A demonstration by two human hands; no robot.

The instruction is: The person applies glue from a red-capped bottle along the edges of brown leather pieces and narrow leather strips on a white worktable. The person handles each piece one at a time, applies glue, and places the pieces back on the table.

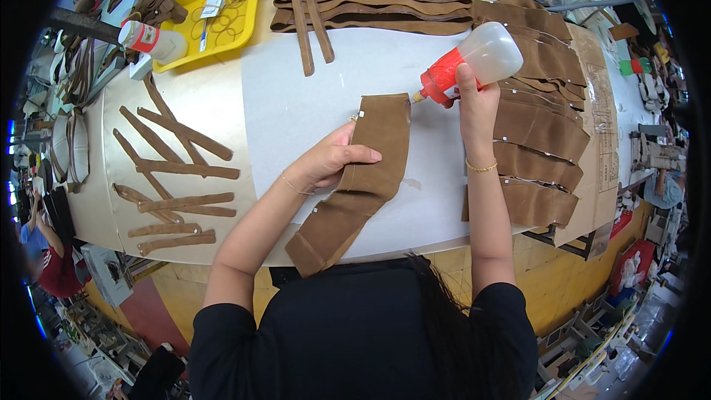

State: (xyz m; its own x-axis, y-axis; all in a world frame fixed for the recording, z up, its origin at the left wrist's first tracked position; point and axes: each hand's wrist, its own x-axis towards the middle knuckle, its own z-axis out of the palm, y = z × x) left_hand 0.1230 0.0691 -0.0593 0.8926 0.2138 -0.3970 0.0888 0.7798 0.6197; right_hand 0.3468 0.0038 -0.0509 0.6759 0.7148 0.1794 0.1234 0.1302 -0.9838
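My left hand (pixel 337 157) is closed on a brown leather panel (pixel 381 130), thumb on top and fingers beneath. The panel's far end stands out over the white sheet, while its near end bends down toward me past the table edge. In my right hand (pixel 475 100) is a squeeze bottle (pixel 487 53), translucent with a red band, tipped so its nozzle points left and down. The nozzle tip is at the panel's far right corner; whether it touches cannot be made out. Several similar brown panels (pixel 537 130) lie overlapped to the right of my right hand.
Narrow brown strips (pixel 181 167) lie scattered at the left, with two long strips (pixel 304 15) at the back. A yellow tray (pixel 248 18) holds rubber bands and a pen beside a white-and-red bottle (pixel 152 41). More brown bands (pixel 378 0) are stacked at the back. Another person (pixel 55 252) is at far left.
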